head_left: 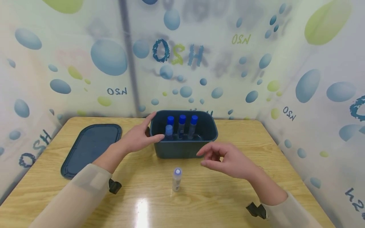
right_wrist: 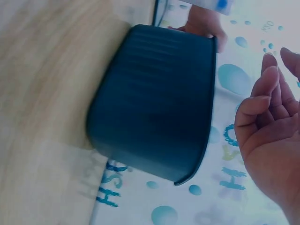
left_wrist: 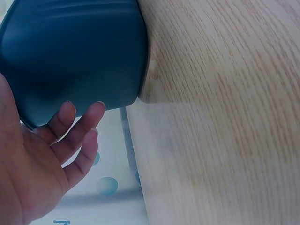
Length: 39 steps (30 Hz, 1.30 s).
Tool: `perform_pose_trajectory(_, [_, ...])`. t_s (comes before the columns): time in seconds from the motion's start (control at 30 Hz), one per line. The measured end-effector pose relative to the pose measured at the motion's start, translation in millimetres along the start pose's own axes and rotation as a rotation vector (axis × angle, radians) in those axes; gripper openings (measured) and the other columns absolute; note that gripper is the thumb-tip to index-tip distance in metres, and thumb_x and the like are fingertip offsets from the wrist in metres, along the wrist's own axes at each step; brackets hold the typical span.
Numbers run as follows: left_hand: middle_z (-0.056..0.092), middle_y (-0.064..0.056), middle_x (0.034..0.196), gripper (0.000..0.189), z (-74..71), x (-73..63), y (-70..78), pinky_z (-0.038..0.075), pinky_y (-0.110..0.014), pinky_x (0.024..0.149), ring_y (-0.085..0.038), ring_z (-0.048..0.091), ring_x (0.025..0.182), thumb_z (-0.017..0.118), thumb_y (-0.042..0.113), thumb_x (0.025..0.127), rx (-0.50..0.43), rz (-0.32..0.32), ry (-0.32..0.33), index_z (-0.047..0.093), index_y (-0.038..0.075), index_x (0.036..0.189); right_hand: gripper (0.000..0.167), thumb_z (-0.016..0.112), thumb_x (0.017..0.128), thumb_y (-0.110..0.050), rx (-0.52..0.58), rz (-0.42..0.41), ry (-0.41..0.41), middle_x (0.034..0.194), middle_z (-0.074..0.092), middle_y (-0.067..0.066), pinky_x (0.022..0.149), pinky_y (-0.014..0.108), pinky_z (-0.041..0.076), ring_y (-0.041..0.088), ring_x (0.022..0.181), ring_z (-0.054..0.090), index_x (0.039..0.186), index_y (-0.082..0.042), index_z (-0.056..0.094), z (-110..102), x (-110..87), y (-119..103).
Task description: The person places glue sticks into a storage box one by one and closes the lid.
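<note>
A dark blue bin [head_left: 185,149] stands near the back of the table, with several slim clear tubes [head_left: 181,126] with blue caps upright inside. My left hand [head_left: 138,136] rests at the bin's left end, its thumb over the front rim and a finger stretched along the end. In the left wrist view its other fingers [left_wrist: 77,136] are loosely bent beside the bin's wall. Closer to me, another blue-capped tube [head_left: 176,180] stands on the table. My right hand [head_left: 228,160] hovers by the bin's front right corner, fingers loosely curled and holding nothing.
A dark blue lid [head_left: 91,148] lies flat on the left of the wooden table [head_left: 222,202]. Patterned white curtains [head_left: 182,79] hang behind the table and on both sides.
</note>
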<state>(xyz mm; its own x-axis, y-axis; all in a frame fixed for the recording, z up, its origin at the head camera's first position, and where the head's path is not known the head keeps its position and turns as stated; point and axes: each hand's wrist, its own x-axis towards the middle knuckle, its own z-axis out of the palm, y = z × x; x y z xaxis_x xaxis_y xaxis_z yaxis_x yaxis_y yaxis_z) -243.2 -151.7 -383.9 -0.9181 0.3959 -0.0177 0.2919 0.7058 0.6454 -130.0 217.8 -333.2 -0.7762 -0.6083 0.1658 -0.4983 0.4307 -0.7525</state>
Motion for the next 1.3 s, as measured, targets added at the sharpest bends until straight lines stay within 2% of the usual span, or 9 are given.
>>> perform_pose_trajectory(0.23, [0.064, -0.007, 0.088, 0.111, 0.3, 0.0, -0.2, 0.044, -0.039, 0.064, -0.023, 0.057, 0.073, 0.067, 0.075, 0.098, -0.001, 0.0, 0.001, 0.001, 0.036, 0.178, 0.029, 0.082, 0.101, -0.015, 0.066, 0.052, -0.03, 0.107, 0.074, -0.002, 0.073, 0.028, 0.06, 0.016, 0.082, 0.069, 0.128, -0.019, 0.074, 6, -6.9, 10])
perform_pose_trajectory(0.5, [0.064, -0.006, 0.086, 0.111, 0.7, 0.4, -1.7, 0.045, -0.039, 0.065, -0.023, 0.058, 0.073, 0.067, 0.075, 0.098, -0.009, 0.001, 0.002, 0.001, 0.037, 0.178, 0.038, 0.084, 0.1, -0.025, 0.083, 0.113, -0.126, 0.122, 0.074, -0.001, 0.079, 0.029, 0.061, 0.014, 0.089, 0.072, 0.136, -0.022, 0.072, 23, 2.8, 15])
perform_pose_trajectory(0.67, [0.064, -0.007, 0.086, 0.112, 1.0, 0.1, -1.2, 0.046, -0.038, 0.066, -0.023, 0.058, 0.074, 0.067, 0.075, 0.098, -0.009, 0.001, 0.004, 0.001, 0.036, 0.178, 0.043, 0.085, 0.099, -0.023, 0.116, 0.096, -0.17, 0.129, 0.073, 0.003, 0.08, 0.028, 0.06, 0.013, 0.091, 0.072, 0.14, -0.018, 0.07, 36, 11.3, 16])
perform_pose_trajectory(0.93, [0.064, -0.007, 0.089, 0.111, 1.7, 1.3, -0.6, 0.046, -0.038, 0.066, -0.023, 0.058, 0.075, 0.066, 0.077, 0.097, -0.003, -0.001, 0.004, 0.001, 0.037, 0.178, 0.043, 0.084, 0.099, -0.019, 0.14, 0.047, -0.196, 0.13, 0.073, 0.004, 0.08, 0.027, 0.06, 0.01, 0.09, 0.072, 0.139, -0.014, 0.07, 51, 23.9, 14])
perform_pose_trajectory(1.13, [0.064, -0.007, 0.089, 0.112, 1.5, 0.7, -0.1, 0.046, -0.038, 0.066, -0.023, 0.058, 0.076, 0.066, 0.076, 0.097, -0.003, -0.003, 0.006, 0.001, 0.036, 0.178, 0.038, 0.084, 0.1, -0.022, 0.147, 0.075, -0.211, 0.119, 0.071, 0.0, 0.082, 0.026, 0.059, 0.01, 0.09, 0.069, 0.136, -0.019, 0.072, 59, 29.1, 15])
perform_pose_trajectory(1.3, [0.064, -0.007, 0.089, 0.112, 1.0, 0.5, 0.0, 0.046, -0.038, 0.066, -0.023, 0.058, 0.075, 0.066, 0.077, 0.097, -0.005, -0.007, 0.005, 0.0, 0.037, 0.178, 0.034, 0.082, 0.101, -0.021, 0.157, 0.059, -0.203, 0.115, 0.071, 0.001, 0.08, 0.026, 0.059, 0.009, 0.087, 0.067, 0.134, -0.019, 0.073, 64, 31.2, 16])
